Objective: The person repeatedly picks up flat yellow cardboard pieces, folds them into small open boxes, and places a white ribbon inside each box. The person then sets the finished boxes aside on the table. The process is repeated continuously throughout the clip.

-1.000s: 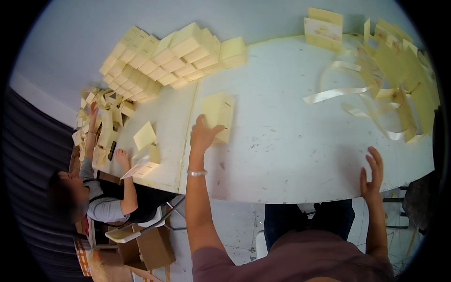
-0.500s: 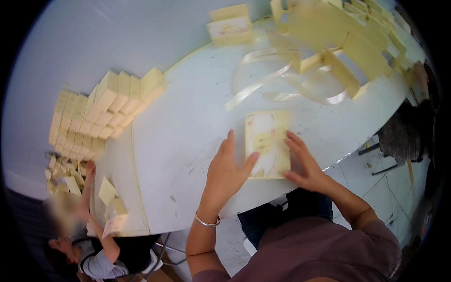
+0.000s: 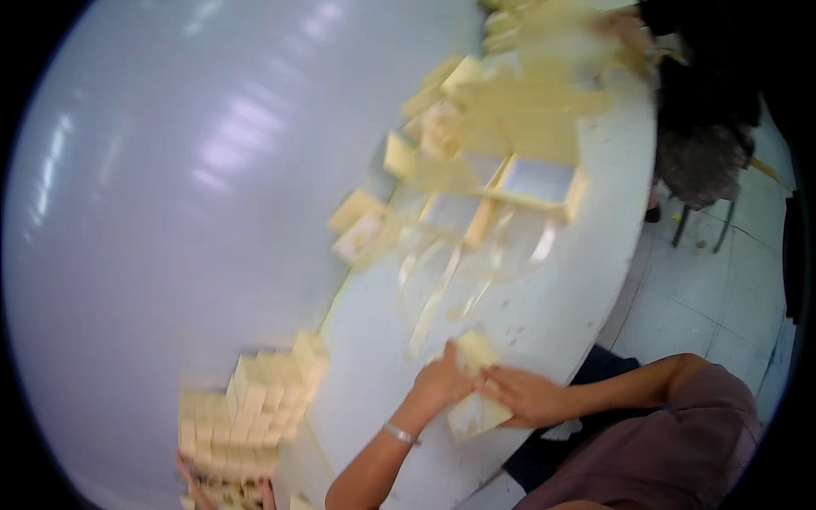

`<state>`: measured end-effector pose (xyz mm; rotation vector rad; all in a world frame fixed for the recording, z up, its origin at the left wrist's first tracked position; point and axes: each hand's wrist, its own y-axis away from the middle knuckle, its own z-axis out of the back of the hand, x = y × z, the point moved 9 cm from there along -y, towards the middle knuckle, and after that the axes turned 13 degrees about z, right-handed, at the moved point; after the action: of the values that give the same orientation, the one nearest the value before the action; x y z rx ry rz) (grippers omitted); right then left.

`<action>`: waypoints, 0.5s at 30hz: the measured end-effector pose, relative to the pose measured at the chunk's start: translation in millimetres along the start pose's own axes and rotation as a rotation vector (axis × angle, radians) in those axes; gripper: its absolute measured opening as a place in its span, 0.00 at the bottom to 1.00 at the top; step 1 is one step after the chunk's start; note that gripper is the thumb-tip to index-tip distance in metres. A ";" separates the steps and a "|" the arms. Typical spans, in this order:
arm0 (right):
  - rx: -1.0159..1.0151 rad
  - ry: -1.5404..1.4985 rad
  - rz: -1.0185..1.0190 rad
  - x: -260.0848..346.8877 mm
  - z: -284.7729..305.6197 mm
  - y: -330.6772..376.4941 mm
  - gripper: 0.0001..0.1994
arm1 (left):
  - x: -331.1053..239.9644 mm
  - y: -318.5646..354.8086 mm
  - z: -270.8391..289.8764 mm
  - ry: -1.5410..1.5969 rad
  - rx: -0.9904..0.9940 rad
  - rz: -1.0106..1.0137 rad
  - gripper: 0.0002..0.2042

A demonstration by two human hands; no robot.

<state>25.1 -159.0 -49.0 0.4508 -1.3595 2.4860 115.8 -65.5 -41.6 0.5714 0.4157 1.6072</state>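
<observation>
A flat cream box (image 3: 481, 416) with a pale printed top lies on the white table, close to my body. My left hand (image 3: 444, 380) grips its left side, the index finger pointing along the edge. Across the middle of the box lies my right hand (image 3: 527, 396), fingers stretched flat and reaching almost to the left hand. Both hands cover the central part of the box, and motion blurs the fingertips. A bracelet (image 3: 398, 432) circles my left wrist. Just beyond the box, pale ribbons (image 3: 435, 293) trail from open cream boxes (image 3: 537, 181).
Stacked cream boxes (image 3: 270, 399) stand at the lower left, with another person's hands (image 3: 194, 483) beside them. More boxes (image 3: 438, 127) crowd the far part of the table (image 3: 586, 280). At the far right, a person in dark clothes (image 3: 701, 93) is by a stool (image 3: 722, 223).
My view has swung to the right. My hands, apart beside the box before, have come together on it. My right hand now lies across its top.
</observation>
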 end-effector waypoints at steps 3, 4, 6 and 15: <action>0.054 0.043 0.029 6.3 -6.0 -3.5 0.39 | 2.0 -0.3 -8.3 -0.111 0.028 0.082 0.47; 0.063 0.049 0.011 6.2 -6.3 -3.8 0.38 | 2.8 -3.7 -9.4 -0.109 0.025 0.067 0.47; 0.127 0.037 -0.053 -9.0 -9.9 3.4 0.37 | -0.1 -12.6 -11.8 0.000 0.152 0.021 0.44; 0.318 0.227 0.013 -10.3 0.5 -0.6 0.34 | 102.5 19.9 -33.4 1.830 0.253 -0.102 0.19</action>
<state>34.9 -160.0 -52.3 0.2125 -0.8890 2.6761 74.2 35.9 -44.8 -0.9394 1.9181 1.5663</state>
